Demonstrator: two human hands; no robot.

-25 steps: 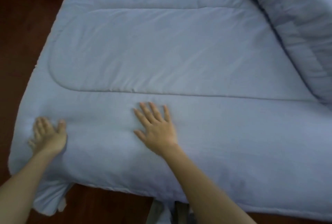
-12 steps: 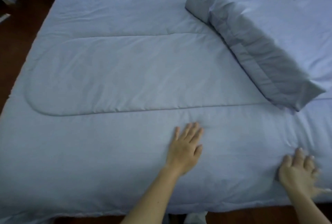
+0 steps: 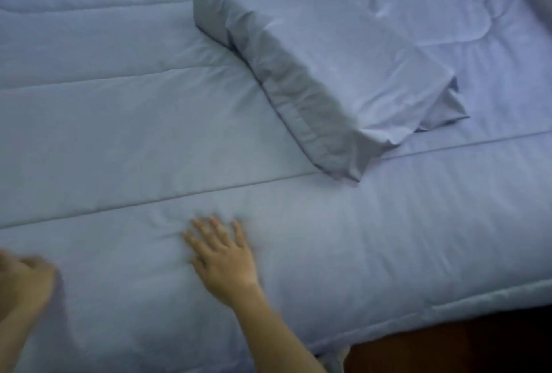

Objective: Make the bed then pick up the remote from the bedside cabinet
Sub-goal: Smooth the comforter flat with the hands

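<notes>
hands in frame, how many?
2. The right hand lies flat, fingers spread, on the comforter at lower centre. The left hand is at the lower-left edge, blurred and partly cut off, so its grip is unclear.

Single head-worn view; close above the bed point(image 3: 125, 139); forward and down across it

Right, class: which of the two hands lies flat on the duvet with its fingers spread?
The right hand, mid-picture, palm down on the duvet. The left hand, at the picture's edge, is blurred and looks bunched.
</notes>
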